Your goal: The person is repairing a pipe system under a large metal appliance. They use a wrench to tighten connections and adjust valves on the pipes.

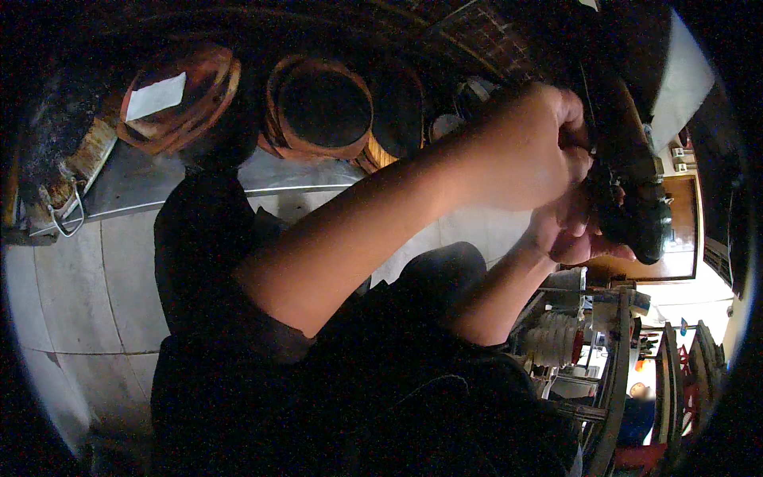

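Observation:
My left hand (548,147) is raised at the upper right, its fingers curled round something dark beside a dark pipe (628,119). Just below it is my right hand (568,233), palm partly turned up, with some fingers bent in and one stretched toward the pipe's lower end. Metal fittings (652,195) sit along that end, right of both hands. What lies between the fingers is lost in shadow.
Several round brown-rimmed containers (319,103) stand on a metal shelf (278,172), one bearing white paper (156,97). At the lower right, a rack (610,381) holds stacked pale dishes (550,338). Beyond are a wood-framed panel (685,226) and a blue-clad person (636,417).

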The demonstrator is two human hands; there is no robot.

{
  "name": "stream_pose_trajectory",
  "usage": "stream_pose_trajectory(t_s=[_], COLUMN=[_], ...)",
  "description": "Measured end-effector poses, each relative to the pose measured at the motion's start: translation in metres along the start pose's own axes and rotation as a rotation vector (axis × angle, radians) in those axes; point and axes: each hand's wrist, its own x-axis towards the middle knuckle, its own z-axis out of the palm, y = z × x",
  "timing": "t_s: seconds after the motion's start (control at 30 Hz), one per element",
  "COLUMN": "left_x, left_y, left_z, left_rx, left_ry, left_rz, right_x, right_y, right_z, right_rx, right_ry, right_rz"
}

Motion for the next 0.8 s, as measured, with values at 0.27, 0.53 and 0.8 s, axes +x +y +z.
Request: stream_pose_trajectory(t_s=[0.27,0.53,0.8], left_x=[-0.0015,-0.0006,-0.0054], left_y=[0.0004,-0.0038,-0.0016], left_z=[-0.0033,0.0001,-0.0031], left_rx=[0.008,-0.114,-0.363], left_ry=[0.055,0.039,-0.008], left_rz=[-0.040,-0.017,-0.165], right_x=[-0.0004,-0.0034,0.0009], right_y=[0.0029,0.0009,-0.0024], right_z=[0.0001,0.0055,0.0026], right_rx=[-0.075,0.010,0.007], right_ry=[0.035,0.062,-0.092], right_rz=[-0.057,0.015,0.079])
